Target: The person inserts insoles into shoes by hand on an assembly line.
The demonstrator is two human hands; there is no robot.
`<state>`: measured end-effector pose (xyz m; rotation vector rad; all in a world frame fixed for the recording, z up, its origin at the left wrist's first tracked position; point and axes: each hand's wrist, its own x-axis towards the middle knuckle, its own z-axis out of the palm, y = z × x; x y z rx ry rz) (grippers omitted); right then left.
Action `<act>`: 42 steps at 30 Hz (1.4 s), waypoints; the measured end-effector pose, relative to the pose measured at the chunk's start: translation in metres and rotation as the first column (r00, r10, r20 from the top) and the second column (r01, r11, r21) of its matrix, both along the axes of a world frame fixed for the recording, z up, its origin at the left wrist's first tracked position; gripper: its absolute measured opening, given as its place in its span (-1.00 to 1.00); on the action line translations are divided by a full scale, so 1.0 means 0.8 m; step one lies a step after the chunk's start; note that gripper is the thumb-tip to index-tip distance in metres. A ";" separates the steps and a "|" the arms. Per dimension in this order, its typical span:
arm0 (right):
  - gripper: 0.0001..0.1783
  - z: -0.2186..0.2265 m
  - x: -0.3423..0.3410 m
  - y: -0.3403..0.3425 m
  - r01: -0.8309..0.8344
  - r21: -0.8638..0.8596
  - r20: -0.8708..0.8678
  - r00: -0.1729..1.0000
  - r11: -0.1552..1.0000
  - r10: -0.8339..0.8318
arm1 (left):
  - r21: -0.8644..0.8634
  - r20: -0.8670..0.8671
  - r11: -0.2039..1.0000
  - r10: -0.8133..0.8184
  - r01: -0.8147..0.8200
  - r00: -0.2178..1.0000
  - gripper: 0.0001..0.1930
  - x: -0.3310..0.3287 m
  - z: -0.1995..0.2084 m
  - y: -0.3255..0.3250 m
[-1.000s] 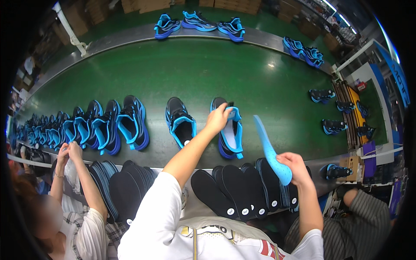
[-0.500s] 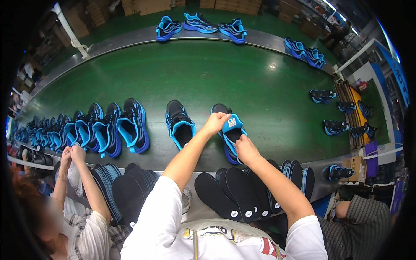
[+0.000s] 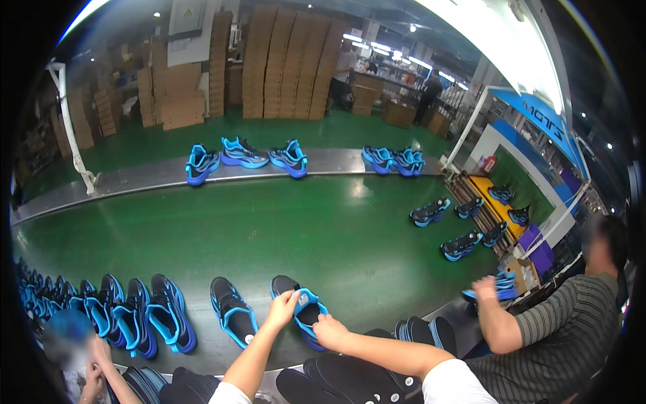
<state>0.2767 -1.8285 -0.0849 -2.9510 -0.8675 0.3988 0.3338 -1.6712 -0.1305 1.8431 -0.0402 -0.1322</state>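
My left hand (image 3: pixel 282 308) pinches the blue tongue of a black and blue sneaker (image 3: pixel 311 314) that stands on the green belt (image 3: pixel 269 229). Closed at the collar on the sneaker's right side is my right hand (image 3: pixel 330 332); its fingertips are partly hidden. A white label shows inside the tongue. Just left of it stands another sneaker (image 3: pixel 232 311) of the same kind, with a pale round mark visible in its opening. Below my forearms, black insoles (image 3: pixel 323 380) lie in overlapping stacks along the near edge.
A long row of sneakers (image 3: pixel 168 313) lines the belt at left, beside a co-worker's hands (image 3: pixel 97 363). A person in a striped shirt (image 3: pixel 558 337) reaches toward shoes at right. More sneakers stand on the far metal ledge (image 3: pixel 330 163) and near the rollers (image 3: pixel 471 202).
The view has tilted up, so the belt and shoes sit lower in the picture. Both my hands stay at the same sneaker. The person at right now shows with an arm stretched out.
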 end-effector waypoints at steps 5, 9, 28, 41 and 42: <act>-0.77 -0.034 0.040 0.006 0.100 0.073 0.019 0.995 0.992 -0.102 | -0.090 -0.017 0.994 0.055 -0.056 0.998 -0.60 -0.001 0.013 -0.015; -0.72 -0.037 0.050 0.009 0.071 -0.019 -0.072 0.995 0.997 -0.072 | -0.121 0.025 0.984 0.137 -0.133 0.990 -0.64 -0.001 -0.006 -0.012; -0.58 -0.051 0.074 0.006 -0.510 -0.519 -0.352 0.859 0.686 0.372 | -0.035 0.081 0.988 0.154 -0.152 0.985 -0.64 -0.011 -0.006 -0.009; -0.41 0.035 0.062 0.001 -0.441 -0.059 -0.636 0.708 0.896 0.306 | 0.501 0.456 0.827 -0.002 -0.255 0.890 -0.71 -0.007 0.015 -0.012; -0.37 0.029 0.056 0.006 -0.390 -0.149 -0.640 0.739 0.909 0.212 | 0.483 0.428 0.847 -0.007 -0.222 0.904 -0.68 -0.006 0.017 -0.014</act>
